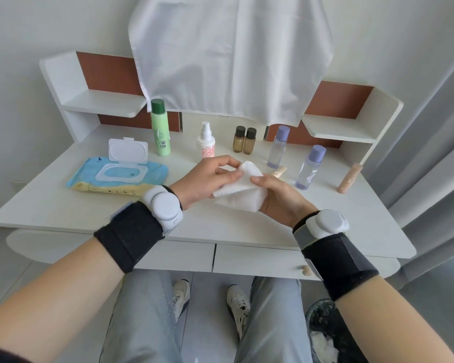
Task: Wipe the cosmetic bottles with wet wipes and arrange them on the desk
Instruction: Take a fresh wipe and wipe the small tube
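— What do we hold?
— A white wet wipe (243,188), over the worktop (63,205). Our left hand (207,180) pinches its top edge; our right hand (281,200) grips it, fingers curled beneath.
— And the bottles?
— Upright behind our hands, from the green bottle (160,129) to the nearer purple-capped bottle (309,167).

On the counter (63,205), the wipe pack (116,176) lay at the left, with the tall bottle (160,129) standing behind its right end. Rightward along the rear stood the pump bottle (206,141), the pair of small bottles (244,140) and the rear capped bottle (278,148); the front capped bottle (309,169) stood nearer and further right, the tube (350,178) lying rightmost. Above the counter's middle, the left hand (207,179) and right hand (281,197) held the wet wipe (243,191) between them.
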Demonstrator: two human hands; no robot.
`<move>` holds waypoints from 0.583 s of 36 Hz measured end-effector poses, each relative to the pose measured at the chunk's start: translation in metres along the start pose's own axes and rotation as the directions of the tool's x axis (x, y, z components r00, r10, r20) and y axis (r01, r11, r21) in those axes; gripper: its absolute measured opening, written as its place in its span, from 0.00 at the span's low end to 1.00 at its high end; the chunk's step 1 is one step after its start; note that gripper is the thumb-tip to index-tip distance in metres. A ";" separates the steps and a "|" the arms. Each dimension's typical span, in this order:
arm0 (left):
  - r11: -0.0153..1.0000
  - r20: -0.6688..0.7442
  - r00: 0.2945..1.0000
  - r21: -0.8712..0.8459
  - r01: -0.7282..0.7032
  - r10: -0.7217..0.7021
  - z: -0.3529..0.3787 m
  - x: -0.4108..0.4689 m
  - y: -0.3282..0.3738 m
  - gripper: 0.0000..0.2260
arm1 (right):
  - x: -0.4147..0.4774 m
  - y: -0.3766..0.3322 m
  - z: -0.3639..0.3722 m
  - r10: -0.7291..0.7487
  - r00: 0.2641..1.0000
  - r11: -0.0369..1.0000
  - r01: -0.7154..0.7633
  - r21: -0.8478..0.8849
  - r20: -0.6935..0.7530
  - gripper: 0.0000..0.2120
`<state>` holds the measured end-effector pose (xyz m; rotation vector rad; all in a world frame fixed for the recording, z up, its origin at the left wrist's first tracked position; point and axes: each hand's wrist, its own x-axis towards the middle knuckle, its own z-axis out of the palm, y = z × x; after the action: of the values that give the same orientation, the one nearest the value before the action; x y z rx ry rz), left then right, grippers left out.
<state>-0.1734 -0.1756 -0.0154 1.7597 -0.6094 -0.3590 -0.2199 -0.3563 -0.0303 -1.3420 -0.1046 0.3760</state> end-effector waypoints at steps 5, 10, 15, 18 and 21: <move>1.000 0.031 1.000 0.007 -0.002 0.002 0.008 0.007 0.008 0.04 | -0.003 0.003 -0.007 -0.057 0.998 0.997 0.057 0.051 -0.015 0.36; 0.994 0.093 0.996 -0.105 0.027 -0.017 0.016 0.018 0.016 0.06 | -0.010 0.007 -0.022 -0.070 0.995 0.995 0.064 0.082 0.071 0.35; 0.999 0.136 0.990 -0.036 0.030 -0.024 0.031 0.032 0.022 0.05 | -0.019 0.007 -0.027 -0.077 0.986 0.987 0.054 0.150 0.150 0.29; 1.000 0.123 0.992 -0.023 0.021 -0.018 0.039 0.041 0.022 0.06 | -0.025 0.008 -0.033 -0.024 0.997 0.992 0.014 0.125 0.079 0.23; 1.000 0.118 0.993 -0.028 0.013 -0.010 0.047 0.049 0.020 0.08 | -0.032 0.009 -0.043 0.029 1.000 0.996 -0.028 0.087 -0.005 0.20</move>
<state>-0.1625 -0.2448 -0.0057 1.7235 -0.6748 -0.4802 -0.2392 -0.4052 -0.0441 -1.2600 -0.0628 0.3961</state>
